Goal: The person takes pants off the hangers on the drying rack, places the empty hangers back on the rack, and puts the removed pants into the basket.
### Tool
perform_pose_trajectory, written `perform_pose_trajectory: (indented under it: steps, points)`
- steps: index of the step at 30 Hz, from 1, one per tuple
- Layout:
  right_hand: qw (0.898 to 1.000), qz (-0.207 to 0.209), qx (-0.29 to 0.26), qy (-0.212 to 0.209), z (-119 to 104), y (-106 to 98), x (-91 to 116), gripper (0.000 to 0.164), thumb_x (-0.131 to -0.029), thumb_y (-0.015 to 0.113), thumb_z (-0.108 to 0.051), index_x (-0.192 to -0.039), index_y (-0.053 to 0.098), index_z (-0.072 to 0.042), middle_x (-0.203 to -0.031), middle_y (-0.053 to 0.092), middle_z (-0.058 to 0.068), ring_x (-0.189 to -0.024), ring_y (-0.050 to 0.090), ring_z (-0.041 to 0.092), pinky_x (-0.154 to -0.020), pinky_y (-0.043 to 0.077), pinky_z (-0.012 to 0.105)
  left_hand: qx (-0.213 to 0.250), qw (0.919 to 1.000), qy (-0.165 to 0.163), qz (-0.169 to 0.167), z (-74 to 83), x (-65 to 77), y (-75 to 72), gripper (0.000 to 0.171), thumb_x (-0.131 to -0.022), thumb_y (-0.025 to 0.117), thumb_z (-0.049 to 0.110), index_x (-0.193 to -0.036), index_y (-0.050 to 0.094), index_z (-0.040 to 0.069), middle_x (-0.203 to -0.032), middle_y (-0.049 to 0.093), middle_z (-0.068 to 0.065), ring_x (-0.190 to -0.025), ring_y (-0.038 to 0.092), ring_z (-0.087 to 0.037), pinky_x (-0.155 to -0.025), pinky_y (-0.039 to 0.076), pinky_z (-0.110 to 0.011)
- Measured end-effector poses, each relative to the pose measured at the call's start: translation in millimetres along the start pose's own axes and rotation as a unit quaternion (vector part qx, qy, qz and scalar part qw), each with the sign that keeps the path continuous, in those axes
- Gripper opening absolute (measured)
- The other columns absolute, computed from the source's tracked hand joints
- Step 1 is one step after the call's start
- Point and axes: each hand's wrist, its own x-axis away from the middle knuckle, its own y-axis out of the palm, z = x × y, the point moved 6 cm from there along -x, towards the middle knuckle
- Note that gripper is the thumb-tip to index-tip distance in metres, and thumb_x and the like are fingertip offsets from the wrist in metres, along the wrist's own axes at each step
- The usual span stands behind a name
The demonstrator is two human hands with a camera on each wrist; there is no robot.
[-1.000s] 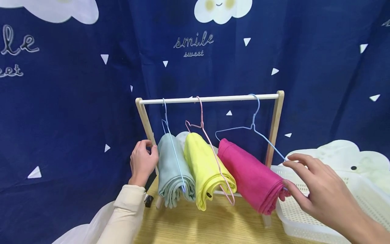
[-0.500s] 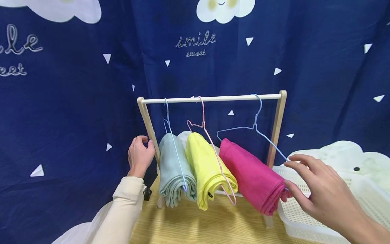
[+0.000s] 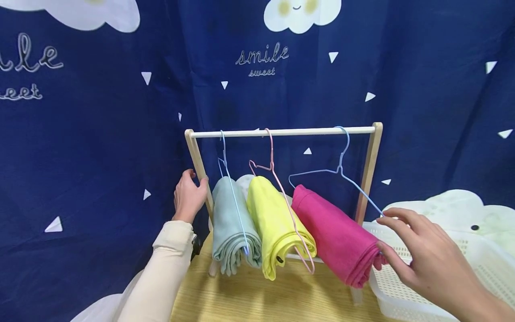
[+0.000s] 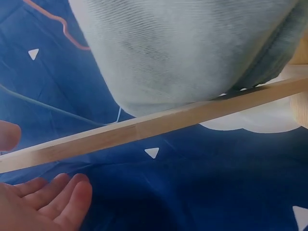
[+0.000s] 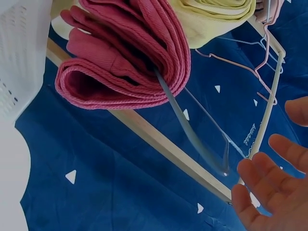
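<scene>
In the head view, three rolled pieces of cloth hang on wire hangers from a white-barred wooden rack (image 3: 194, 154): a pale green one (image 3: 231, 221), a yellow one (image 3: 273, 219) and a magenta one (image 3: 330, 232). My left hand (image 3: 189, 197) is at the rack's left post, thumb on one side and loosely bent fingers (image 4: 72, 202) on the other, apart from the wood in the left wrist view. My right hand (image 3: 426, 250) has its fingertips beside the outer end of the blue hanger (image 3: 360, 190) holding the magenta cloth. The right wrist view shows its fingers spread, with nothing between them.
A white perforated plastic basket (image 3: 402, 304) stands at the right, partly behind my right hand. The rack stands on a wooden tabletop (image 3: 257, 304). Behind it hangs a dark blue curtain (image 3: 100, 134) printed with clouds and triangles.
My left hand has moved up along the rack's left post, its thumb now overlapping the post. My right hand stays beside the magenta cloth's hanger. The view has shifted slightly.
</scene>
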Motion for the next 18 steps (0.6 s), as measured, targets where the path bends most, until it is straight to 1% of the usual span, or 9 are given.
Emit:
perform_pose_trajectory:
  steps: [2,6,8,10,12,14,16,17,18]
  points:
    - [1.0,-0.002,0.002,0.001,0,0,0,0.047,-0.093,0.059,-0.052,-0.112,0.067,-0.01,-0.117,0.064,0.012,-0.097,0.062,0.034,-0.076,0.047,0.057,0.005,1.0,-0.003,-0.001,1.5,-3.3,-0.2,0.055,-0.095,0.055,0.039,-0.138,0.046,0.006,-0.135,0.058,-0.016,-0.122,0.056,-0.039,-0.104,0.044,-0.052]
    - [1.0,-0.013,0.01,0.006,1,-1,-1,0.046,-0.089,0.066,-0.05,-0.113,0.067,-0.011,-0.118,0.063,0.013,-0.096,0.062,0.034,-0.075,0.049,0.06,0.014,0.9999,-0.007,0.003,6.0,-10.1,-2.1,0.053,-0.095,0.055,0.038,-0.137,0.048,0.006,-0.132,0.06,-0.017,-0.121,0.057,-0.039,-0.104,0.044,-0.053]
    - [1.0,-0.016,0.012,0.005,1,-1,-1,0.053,-0.092,0.058,-0.058,-0.114,0.067,-0.011,-0.118,0.063,0.012,-0.096,0.062,0.034,-0.074,0.049,0.06,0.015,0.9998,-0.011,0.006,7.2,-13.4,-3.5,0.053,-0.095,0.056,0.038,-0.136,0.048,0.005,-0.131,0.06,-0.018,-0.12,0.057,-0.04,-0.104,0.043,-0.053]
    - [1.0,-0.018,0.014,0.004,2,-2,-2,0.056,-0.092,0.056,-0.06,-0.114,0.067,-0.01,-0.118,0.063,0.012,-0.096,0.062,0.034,-0.074,0.049,0.06,0.015,0.9998,-0.013,0.004,8.8,-16.0,-3.8,0.053,-0.095,0.055,0.038,-0.137,0.048,0.005,-0.131,0.06,-0.019,-0.12,0.057,-0.041,-0.103,0.044,-0.053]
    - [1.0,-0.018,0.015,0.004,2,-3,-2,0.05,-0.089,0.064,-0.053,-0.114,0.067,-0.01,-0.118,0.063,0.012,-0.096,0.062,0.034,-0.074,0.049,0.06,0.014,0.9998,-0.013,-0.002,9.8,-18.7,-3.1,0.054,-0.096,0.054,0.038,-0.138,0.047,0.005,-0.13,0.061,-0.019,-0.119,0.058,-0.041,-0.103,0.044,-0.053]
    - [1.0,-0.017,0.015,0.003,3,-3,-2,0.047,-0.086,0.069,-0.048,-0.114,0.067,-0.01,-0.118,0.063,0.012,-0.096,0.062,0.034,-0.074,0.049,0.06,0.012,0.9998,-0.012,-0.007,10.7,-20.7,-1.5,0.054,-0.096,0.054,0.038,-0.138,0.046,0.006,-0.128,0.061,-0.02,-0.118,0.059,-0.041,-0.102,0.044,-0.053]
    - [1.0,-0.016,0.016,0.003,3,-4,-1,0.046,-0.085,0.071,-0.046,-0.114,0.067,-0.01,-0.118,0.063,0.012,-0.096,0.062,0.033,-0.074,0.049,0.06,0.012,0.9998,-0.012,-0.014,11.4,-21.9,0.3,0.054,-0.096,0.053,0.038,-0.138,0.046,0.005,-0.128,0.062,-0.02,-0.117,0.059,-0.041,-0.103,0.045,-0.053]
    - [1.0,-0.015,0.015,0.002,4,-4,-1,0.046,-0.087,0.069,-0.047,-0.114,0.067,-0.01,-0.118,0.064,0.012,-0.096,0.062,0.033,-0.073,0.048,0.059,0.012,0.9997,-0.013,-0.016,11.4,-22.5,1.4,0.053,-0.096,0.053,0.038,-0.138,0.047,0.005,-0.128,0.062,-0.02,-0.117,0.059,-0.041,-0.103,0.045,-0.053]
    - [1.0,-0.012,0.014,0.0,4,-4,-1,0.048,-0.09,0.064,-0.05,-0.114,0.067,-0.01,-0.118,0.064,0.011,-0.096,0.062,0.033,-0.073,0.048,0.059,0.012,0.9997,-0.013,-0.018,11.7,-23.1,2.5,0.053,-0.097,0.053,0.038,-0.138,0.047,0.005,-0.127,0.062,-0.021,-0.117,0.059,-0.041,-0.103,0.044,-0.053]
